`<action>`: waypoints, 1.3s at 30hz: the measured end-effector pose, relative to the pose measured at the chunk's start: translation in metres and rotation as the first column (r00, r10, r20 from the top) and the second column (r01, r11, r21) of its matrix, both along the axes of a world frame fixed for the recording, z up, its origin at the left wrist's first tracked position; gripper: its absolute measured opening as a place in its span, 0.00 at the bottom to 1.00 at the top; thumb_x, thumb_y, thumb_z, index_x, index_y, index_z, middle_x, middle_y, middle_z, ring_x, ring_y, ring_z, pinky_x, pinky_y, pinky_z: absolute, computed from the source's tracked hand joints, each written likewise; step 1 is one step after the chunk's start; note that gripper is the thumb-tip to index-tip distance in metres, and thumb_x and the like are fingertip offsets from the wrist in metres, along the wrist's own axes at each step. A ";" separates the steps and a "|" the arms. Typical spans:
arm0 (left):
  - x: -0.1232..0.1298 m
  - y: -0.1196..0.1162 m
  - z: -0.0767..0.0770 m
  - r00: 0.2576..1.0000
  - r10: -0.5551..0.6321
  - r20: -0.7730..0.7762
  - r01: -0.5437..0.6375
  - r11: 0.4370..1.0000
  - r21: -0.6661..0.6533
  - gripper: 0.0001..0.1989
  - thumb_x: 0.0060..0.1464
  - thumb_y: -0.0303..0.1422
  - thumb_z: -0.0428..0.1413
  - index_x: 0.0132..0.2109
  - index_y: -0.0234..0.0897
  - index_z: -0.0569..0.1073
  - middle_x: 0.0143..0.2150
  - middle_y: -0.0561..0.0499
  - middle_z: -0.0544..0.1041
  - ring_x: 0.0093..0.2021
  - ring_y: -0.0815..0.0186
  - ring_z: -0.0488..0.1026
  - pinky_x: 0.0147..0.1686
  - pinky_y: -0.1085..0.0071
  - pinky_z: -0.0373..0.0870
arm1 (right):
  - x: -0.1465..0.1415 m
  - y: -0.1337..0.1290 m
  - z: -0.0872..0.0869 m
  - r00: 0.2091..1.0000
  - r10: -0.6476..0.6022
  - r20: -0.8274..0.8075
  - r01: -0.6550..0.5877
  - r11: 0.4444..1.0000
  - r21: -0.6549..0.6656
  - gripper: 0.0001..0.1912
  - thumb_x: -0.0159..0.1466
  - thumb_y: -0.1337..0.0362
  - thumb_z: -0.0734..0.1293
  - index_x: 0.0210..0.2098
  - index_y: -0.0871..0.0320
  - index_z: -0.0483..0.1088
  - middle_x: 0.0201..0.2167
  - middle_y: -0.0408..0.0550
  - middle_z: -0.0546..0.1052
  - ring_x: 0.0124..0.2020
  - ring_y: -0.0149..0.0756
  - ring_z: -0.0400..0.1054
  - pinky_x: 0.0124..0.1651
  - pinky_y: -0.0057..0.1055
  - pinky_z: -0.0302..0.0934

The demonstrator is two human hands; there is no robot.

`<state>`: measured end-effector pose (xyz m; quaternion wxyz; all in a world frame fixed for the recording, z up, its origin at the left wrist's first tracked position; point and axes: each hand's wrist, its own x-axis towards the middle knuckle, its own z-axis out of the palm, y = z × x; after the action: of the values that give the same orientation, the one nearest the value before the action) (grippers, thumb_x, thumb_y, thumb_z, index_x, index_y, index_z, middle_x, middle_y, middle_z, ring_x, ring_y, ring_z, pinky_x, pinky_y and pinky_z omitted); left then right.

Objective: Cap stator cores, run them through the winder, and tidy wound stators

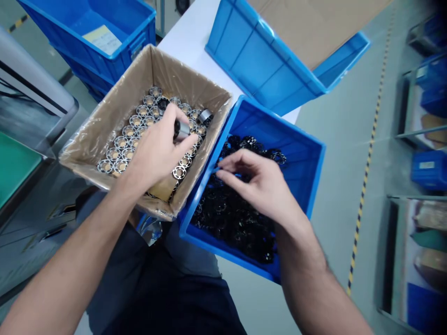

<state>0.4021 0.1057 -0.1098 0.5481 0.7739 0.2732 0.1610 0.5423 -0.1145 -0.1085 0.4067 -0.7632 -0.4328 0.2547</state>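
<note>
The metal cylinder sits between the thumb and fingers of the left hand, above the right part of the lined carton — that grip is closed about its sides. Rows of silver rings stand below, with another cylinder just to the far right. The right hand hangs over black parts in the blue bin, thumb and fingertips nearly together — whether they pinch anything, I cannot tell.
</note>
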 end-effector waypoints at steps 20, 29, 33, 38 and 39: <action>-0.055 0.049 -0.053 0.882 -0.180 -0.435 0.310 0.918 0.249 0.17 0.42 0.25 0.72 0.20 0.44 0.72 0.19 0.54 0.58 0.51 0.45 0.81 0.67 0.48 0.74 | -0.039 -0.033 -0.036 0.826 0.519 0.222 -0.212 0.649 -0.731 0.37 0.70 0.65 0.78 0.77 0.59 0.72 0.65 0.62 0.77 0.53 0.58 0.84 0.59 0.51 0.80; -0.069 0.045 -0.007 0.776 -0.189 -0.602 0.474 0.804 0.359 0.05 0.52 0.34 0.72 0.39 0.48 0.90 0.32 0.48 0.81 0.39 0.50 0.80 0.55 0.49 0.77 | -0.023 -0.050 -0.040 0.951 0.274 0.140 -0.165 0.838 -0.520 0.25 0.77 0.58 0.73 0.71 0.56 0.79 0.54 0.55 0.79 0.43 0.43 0.80 0.55 0.43 0.77; -0.064 0.030 0.009 0.975 -0.123 -0.183 0.166 0.956 0.242 0.10 0.55 0.40 0.75 0.44 0.46 0.91 0.52 0.45 0.86 0.47 0.54 0.82 0.57 0.54 0.80 | -0.004 -0.054 -0.048 0.999 0.039 -0.032 -0.047 0.949 -0.313 0.16 0.74 0.50 0.77 0.53 0.53 0.86 0.46 0.50 0.83 0.36 0.39 0.76 0.50 0.44 0.78; -0.041 -0.008 0.009 0.987 0.094 0.134 -0.004 0.832 -0.555 0.13 0.59 0.29 0.71 0.50 0.39 0.80 0.56 0.44 0.85 0.50 0.60 0.86 0.45 0.66 0.85 | 0.007 -0.055 -0.051 0.935 -0.117 -0.334 0.036 0.970 -0.241 0.24 0.66 0.46 0.82 0.53 0.56 0.84 0.49 0.49 0.84 0.32 0.34 0.79 0.38 0.39 0.84; -0.036 -0.014 0.009 0.983 0.127 0.131 -0.013 0.766 -0.643 0.14 0.59 0.26 0.67 0.52 0.38 0.79 0.58 0.44 0.85 0.51 0.60 0.86 0.43 0.68 0.84 | 0.007 -0.054 -0.051 0.923 -0.132 -0.362 0.050 0.973 -0.226 0.23 0.66 0.48 0.81 0.53 0.57 0.84 0.48 0.48 0.83 0.37 0.35 0.80 0.42 0.40 0.86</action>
<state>0.3656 0.0913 -0.1010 0.7929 0.5144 0.2936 0.1431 0.5493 -0.1686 -0.1595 0.4091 -0.7589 -0.2813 0.4214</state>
